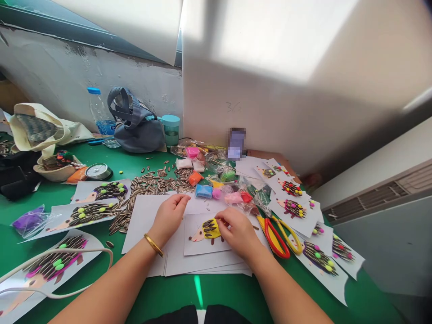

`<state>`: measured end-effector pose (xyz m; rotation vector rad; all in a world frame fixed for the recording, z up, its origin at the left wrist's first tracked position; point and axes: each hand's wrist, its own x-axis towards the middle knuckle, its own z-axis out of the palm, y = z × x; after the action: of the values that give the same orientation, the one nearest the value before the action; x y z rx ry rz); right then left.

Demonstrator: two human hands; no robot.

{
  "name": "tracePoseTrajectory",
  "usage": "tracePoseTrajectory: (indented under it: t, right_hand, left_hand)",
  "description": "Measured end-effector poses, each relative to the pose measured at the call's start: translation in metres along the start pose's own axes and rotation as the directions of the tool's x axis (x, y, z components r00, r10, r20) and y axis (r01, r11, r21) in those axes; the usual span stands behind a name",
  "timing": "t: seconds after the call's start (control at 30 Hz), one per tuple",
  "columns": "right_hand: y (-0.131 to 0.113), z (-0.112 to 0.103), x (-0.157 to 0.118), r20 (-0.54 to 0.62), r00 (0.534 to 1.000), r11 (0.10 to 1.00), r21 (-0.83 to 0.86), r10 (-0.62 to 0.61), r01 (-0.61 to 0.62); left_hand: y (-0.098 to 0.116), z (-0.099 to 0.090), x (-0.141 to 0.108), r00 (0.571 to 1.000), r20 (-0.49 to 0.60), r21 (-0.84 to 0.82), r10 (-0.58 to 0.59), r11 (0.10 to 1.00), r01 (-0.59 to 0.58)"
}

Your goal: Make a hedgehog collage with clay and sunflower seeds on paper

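A small white card [199,249] lies on a stack of white paper and carries a hedgehog picture [197,235] with a yellow clay back. Several striped sunflower seeds [209,228] are stuck in the yellow clay. My right hand [238,231] is at the right side of this back, thumb and fingers pinched together; whatever is between them is hidden. Left of the card, my left hand [171,219] hovers over the paper with its fingers closed together, and what they hold, if anything, is too small to make out.
A heap of loose sunflower seeds [158,183] lies behind the paper. Scissors [278,236] with red and yellow handles rest at the right, beside seed-covered hedgehog cards [292,209]. Clay packets [204,191], a grey bag [141,126], a bottle [101,117] and a phone [236,144] stand farther back.
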<state>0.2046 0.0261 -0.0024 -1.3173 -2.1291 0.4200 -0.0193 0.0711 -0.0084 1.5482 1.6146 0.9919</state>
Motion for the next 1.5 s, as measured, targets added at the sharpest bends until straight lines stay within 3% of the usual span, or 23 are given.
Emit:
tracePoseTrajectory:
  t: [0.13,0.47,0.57,0.63,0.73,0.93,1.07,1.13,1.2,1.27,1.4,1.5]
  right_hand:
    - [-0.001,0.000,0.000,0.001,1.000,1.000,0.013,0.000,0.000]
    - [-0.001,0.002,0.001,-0.007,1.000,1.000,0.023,-0.006,0.006]
    - [-0.004,0.000,0.000,-0.035,0.999,0.996,0.089,-0.029,0.032]
    - [-0.006,0.000,0.000,-0.056,0.996,0.987,0.143,-0.064,0.071]
    - [-0.009,0.000,-0.001,-0.067,0.989,0.972,0.185,-0.131,0.142]
    - [-0.012,0.000,-0.001,-0.098,0.983,0.973,0.159,-0.155,0.169]
    - [-0.012,-0.001,-0.001,-0.082,0.982,0.971,0.157,-0.170,0.182]
    - [-0.011,-0.001,0.000,-0.072,0.985,0.973,0.162,-0.155,0.165]
    - [-0.008,-0.001,0.001,-0.080,0.990,0.977,0.169,-0.118,0.131]
    - [-0.005,-0.001,0.002,-0.092,0.992,0.979,0.178,-0.086,0.102]
    - [0.001,-0.002,0.003,-0.091,0.995,0.981,0.182,-0.050,0.066]
    - [0.003,-0.001,0.003,-0.089,0.995,0.984,0.171,-0.043,0.058]
  left_hand:
    - [-0.008,-0.003,0.007,1.000,-0.024,0.020,-0.011,1.000,0.011]
    - [-0.001,-0.005,0.003,0.997,-0.072,0.018,-0.010,1.000,0.012]
    - [0.006,0.002,-0.007,0.996,0.042,0.035,0.077,0.996,-0.079]
    - [0.013,0.008,-0.018,0.970,0.186,0.084,0.160,0.981,-0.178]
    - [0.024,0.013,-0.034,0.921,0.348,0.116,0.176,0.967,-0.228]
    - [0.035,0.014,-0.050,0.849,0.468,0.038,0.246,0.954,-0.297]
    - [0.037,0.014,-0.051,0.823,0.496,0.116,0.277,0.918,-0.378]
    - [0.035,0.007,-0.044,0.844,0.487,0.225,0.225,0.901,-0.370]
    - [0.032,-0.005,-0.033,0.919,0.373,0.447,0.125,0.844,-0.296]
    - [0.026,-0.021,-0.020,0.956,0.289,0.617,0.054,0.753,-0.229]
    - [0.015,-0.042,-0.003,0.937,0.317,0.750,-0.147,0.644,-0.153]
    - [0.012,-0.040,0.000,0.954,0.276,0.773,-0.118,0.617,-0.147]
